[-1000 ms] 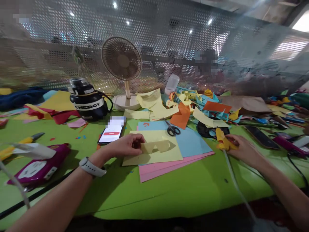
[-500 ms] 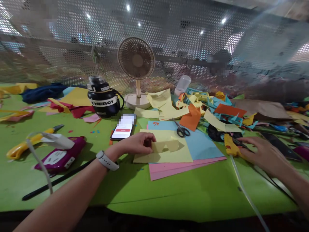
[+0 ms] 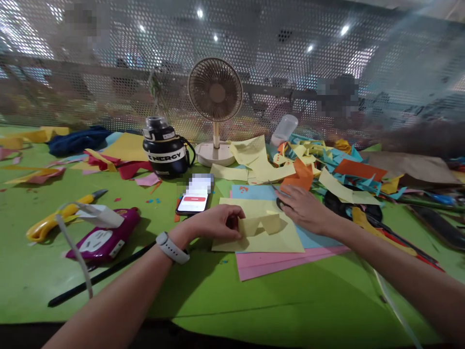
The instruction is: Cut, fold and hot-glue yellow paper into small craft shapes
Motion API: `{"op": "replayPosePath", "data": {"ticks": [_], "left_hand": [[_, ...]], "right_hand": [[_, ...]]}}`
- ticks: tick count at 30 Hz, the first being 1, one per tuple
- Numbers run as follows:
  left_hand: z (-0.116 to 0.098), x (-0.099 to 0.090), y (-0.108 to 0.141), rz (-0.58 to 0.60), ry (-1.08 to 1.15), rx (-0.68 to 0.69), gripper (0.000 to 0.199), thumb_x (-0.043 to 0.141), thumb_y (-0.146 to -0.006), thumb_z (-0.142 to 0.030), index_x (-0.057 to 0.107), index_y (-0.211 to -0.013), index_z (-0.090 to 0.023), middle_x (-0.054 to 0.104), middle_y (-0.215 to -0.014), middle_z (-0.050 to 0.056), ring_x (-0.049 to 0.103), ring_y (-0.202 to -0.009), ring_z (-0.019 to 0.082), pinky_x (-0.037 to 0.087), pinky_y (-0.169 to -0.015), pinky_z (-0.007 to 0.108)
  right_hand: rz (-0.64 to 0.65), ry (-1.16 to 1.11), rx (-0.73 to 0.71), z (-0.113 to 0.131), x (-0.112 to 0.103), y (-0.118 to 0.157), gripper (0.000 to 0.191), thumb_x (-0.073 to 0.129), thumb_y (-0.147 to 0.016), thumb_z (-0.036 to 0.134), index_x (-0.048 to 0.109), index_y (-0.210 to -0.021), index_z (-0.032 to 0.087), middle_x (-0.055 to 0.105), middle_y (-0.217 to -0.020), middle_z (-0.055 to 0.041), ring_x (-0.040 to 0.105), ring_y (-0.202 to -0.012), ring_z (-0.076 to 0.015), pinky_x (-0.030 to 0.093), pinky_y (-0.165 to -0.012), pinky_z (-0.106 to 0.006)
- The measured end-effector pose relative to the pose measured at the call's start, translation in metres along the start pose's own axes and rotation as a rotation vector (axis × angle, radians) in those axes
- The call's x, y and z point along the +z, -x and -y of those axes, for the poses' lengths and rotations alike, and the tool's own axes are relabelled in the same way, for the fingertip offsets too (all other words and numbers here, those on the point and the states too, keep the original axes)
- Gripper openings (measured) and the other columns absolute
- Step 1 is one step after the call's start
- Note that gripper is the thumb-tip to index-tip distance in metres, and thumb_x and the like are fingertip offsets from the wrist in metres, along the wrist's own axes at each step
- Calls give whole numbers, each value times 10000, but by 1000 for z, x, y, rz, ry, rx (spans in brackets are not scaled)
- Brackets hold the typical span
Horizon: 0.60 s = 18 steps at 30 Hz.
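Note:
My left hand [image 3: 223, 222] pinches the end of a small strip of pale yellow paper [image 3: 271, 223] with a notch in its lower edge. The strip stands over a larger pale yellow sheet [image 3: 225, 245], which overlaps a blue sheet [image 3: 319, 236] and pink sheets [image 3: 254, 269]. My right hand [image 3: 304, 206] reaches over the scissors [image 3: 279, 203], its fingers stretched out above the handles. One handle loop and part of the blades show; the rest lies under the fingers. A yellow glue gun [image 3: 359, 218] rests to the right, partly behind my right forearm.
Behind the sheets stand a fan [image 3: 215, 92] and a black bottle [image 3: 165, 155]. A phone [image 3: 194, 196] lies left of the sheets. Paper scraps [image 3: 308, 150] are heaped at the back right. A yellow cutter [image 3: 60, 215] and a purple device with a white plug [image 3: 105, 240] lie left.
My right hand has left the glue gun and moved left to the scissors. My left hand still pinches the notched yellow strip. The view has shifted slightly left.

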<state>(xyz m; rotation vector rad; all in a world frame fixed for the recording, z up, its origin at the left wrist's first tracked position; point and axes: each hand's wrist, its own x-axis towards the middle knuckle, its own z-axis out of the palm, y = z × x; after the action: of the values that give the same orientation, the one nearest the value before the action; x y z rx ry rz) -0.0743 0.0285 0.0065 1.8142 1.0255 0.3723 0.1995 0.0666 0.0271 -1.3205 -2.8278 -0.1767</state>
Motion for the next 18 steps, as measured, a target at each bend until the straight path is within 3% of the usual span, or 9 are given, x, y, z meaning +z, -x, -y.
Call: {"op": "replayPosePath", "data": {"ticks": [11, 18], "left_hand": [[0, -1, -1, 44, -56, -25, 257, 625, -651, -280, 534, -862, -165, 511, -658, -41, 465, -601, 126, 328, -525, 236], [-6, -1, 0, 53, -56, -63, 260, 624, -640, -306, 543, -841, -164, 520, -655, -38, 465, -602, 129, 330, -528, 236]], "right_hand": [[64, -73, 74, 13, -14, 70, 514, 323, -935, 347, 429, -1398, 150, 311, -1502, -151, 267, -1381, -309, 270, -1098, -503], [106, -91, 182, -6, -13, 80, 561, 325, -935, 431, 446, -1385, 120, 345, -1484, -157, 262, -1383, -319, 266, -1101, -506]]}}
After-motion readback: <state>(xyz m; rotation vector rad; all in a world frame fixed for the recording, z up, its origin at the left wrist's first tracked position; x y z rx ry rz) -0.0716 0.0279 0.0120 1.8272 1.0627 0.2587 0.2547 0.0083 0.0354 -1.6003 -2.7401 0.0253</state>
